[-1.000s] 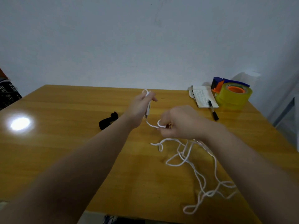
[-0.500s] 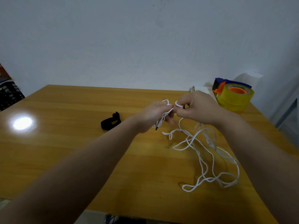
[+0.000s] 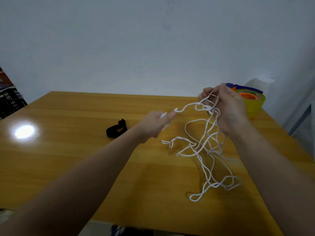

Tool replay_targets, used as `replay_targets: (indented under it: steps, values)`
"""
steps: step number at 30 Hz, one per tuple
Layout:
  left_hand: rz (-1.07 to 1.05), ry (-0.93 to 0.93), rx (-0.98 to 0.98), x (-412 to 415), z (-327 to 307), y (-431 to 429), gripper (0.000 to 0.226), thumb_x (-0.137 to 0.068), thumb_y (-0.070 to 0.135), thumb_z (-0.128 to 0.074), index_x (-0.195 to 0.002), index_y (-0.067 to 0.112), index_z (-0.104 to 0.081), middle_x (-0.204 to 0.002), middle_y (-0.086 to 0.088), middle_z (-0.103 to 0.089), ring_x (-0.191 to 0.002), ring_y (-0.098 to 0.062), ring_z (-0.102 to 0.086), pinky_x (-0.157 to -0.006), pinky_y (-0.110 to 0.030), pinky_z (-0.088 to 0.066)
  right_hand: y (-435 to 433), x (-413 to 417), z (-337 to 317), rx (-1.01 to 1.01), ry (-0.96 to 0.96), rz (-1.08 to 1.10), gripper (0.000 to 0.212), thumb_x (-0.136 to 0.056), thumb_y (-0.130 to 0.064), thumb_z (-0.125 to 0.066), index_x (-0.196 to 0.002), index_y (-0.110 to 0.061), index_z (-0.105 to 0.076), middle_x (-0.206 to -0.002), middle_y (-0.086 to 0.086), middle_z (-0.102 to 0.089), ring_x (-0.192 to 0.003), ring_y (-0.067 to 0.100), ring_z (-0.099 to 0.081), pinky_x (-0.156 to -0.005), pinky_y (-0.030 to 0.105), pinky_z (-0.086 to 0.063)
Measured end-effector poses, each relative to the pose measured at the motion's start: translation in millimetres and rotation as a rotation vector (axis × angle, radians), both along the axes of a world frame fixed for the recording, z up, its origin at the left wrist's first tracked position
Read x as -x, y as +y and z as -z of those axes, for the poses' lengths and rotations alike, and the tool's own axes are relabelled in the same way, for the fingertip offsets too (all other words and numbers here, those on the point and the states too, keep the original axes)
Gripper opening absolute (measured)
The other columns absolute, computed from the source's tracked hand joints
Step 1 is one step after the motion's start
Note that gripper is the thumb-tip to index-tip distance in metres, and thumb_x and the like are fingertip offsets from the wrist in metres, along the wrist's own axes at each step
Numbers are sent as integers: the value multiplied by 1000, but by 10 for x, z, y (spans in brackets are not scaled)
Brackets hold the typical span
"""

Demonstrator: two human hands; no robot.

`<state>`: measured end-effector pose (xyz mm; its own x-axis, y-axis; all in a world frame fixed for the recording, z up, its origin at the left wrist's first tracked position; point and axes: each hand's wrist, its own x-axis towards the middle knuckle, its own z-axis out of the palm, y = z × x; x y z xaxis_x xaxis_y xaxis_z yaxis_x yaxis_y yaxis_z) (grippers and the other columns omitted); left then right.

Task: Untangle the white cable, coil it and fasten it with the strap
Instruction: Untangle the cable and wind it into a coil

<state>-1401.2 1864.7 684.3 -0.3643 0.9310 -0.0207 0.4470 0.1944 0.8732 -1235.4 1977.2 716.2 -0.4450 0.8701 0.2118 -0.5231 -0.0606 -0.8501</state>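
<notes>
The white cable (image 3: pixel 203 147) is a loose tangle on the wooden table (image 3: pixel 68 150), with loops trailing toward the near right. My left hand (image 3: pixel 156 124) grips one end of it in a fist at mid-table. My right hand (image 3: pixel 226 111) is raised higher, to the right, and holds several strands looped over its fingers. A short stretch of cable runs between the two hands. The black strap (image 3: pixel 116 129) lies flat on the table, left of my left hand and apart from the cable.
A yellow tape roll in a blue and orange dispenser (image 3: pixel 250 101) stands at the table's far right corner, just behind my right hand. A black crate (image 3: pixel 10 103) sits off the table's left edge. A white wall is behind.
My hands have drawn apart: the right one rose and went right with strands over its fingers, the left stayed low. The tangle lifted and stretched between them.
</notes>
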Motion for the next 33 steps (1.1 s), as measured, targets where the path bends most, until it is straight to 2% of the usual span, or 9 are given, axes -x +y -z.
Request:
replay_targets:
  steps: [4,13,15,18,20,24,27,30,33]
  values:
    - [-195,183,145,124,237,-10,50,-93,56,-39,-79,9,-52,-62,-5,-41,-52,-17,-36,-56,-29,-32,-74,89,33,-35,-145,55,44,-98,-21,-43,-57,-9,-48,-54,7,-65,-58,25,-64,-67,37,-54]
    - [-317,-113,-75,116,52,4,41,-92,50,-49,-70,15,-55,-66,-2,-47,-51,-15,-34,-47,-23,-28,58,0,172,-550,-1245,335,38,-90,-39,-55,-68,-8,-49,-55,7,-56,-45,21,-60,-47,25,-41]
    - [-340,7,-130,220,26,-17,44,-92,47,-51,-73,8,-59,-75,-11,-59,-53,-22,-44,-49,-29,-35,110,-64,214,-574,-1446,262,41,-92,-46,-49,-78,-8,-54,-60,5,-55,-47,21,-57,-46,25,-38]
    - [-309,287,-93,254,42,-9,57,-93,48,-47,-93,-8,-60,-102,-27,-63,-94,-41,-59,-79,-44,-47,103,-56,306,-548,-1640,115,38,-94,-46,-45,-98,-9,-55,-83,6,-63,-70,23,-62,-60,29,-47]
    - [-227,397,-30,155,43,29,56,-94,48,-45,-97,-6,-62,-104,-23,-65,-105,-39,-57,-84,-41,-45,54,18,334,-677,-1578,165,33,-93,-32,-50,-120,-14,-52,-115,7,-61,-96,25,-60,-79,35,-48]
    - [-129,611,-35,-47,23,111,50,-96,45,-42,-93,0,-63,-100,-17,-65,-104,-33,-58,-73,-35,-37,-222,186,210,-733,-845,235,35,-94,-17,-48,-128,-14,-51,-125,1,-57,-114,15,-54,-94,26,-41]
    - [-117,627,-52,-84,16,126,45,-97,40,-41,-103,1,-63,-110,-19,-65,-107,-33,-57,-75,-35,-37,-406,273,287,-494,-829,-60,55,-86,-38,-63,-132,-19,-40,-110,-1,-60,-101,14,-60,-86,30,-48]
    - [-139,681,-39,-94,-16,125,46,-97,45,-40,-105,6,-62,-117,-15,-64,-111,-29,-55,-76,-32,-32,-456,289,451,-106,-597,-195,48,-84,-18,-68,-125,-9,-45,-79,3,-65,-69,14,-65,-67,27,-50]
    - [-109,745,-13,1,-19,79,53,-94,51,-42,-107,2,-59,-98,-12,-65,-99,-28,-58,-74,-36,-35,-426,231,449,-245,-644,-39,17,-89,-15,-62,-100,-2,-63,-60,-5,-54,-47,-1,-48,-46,12,-37]
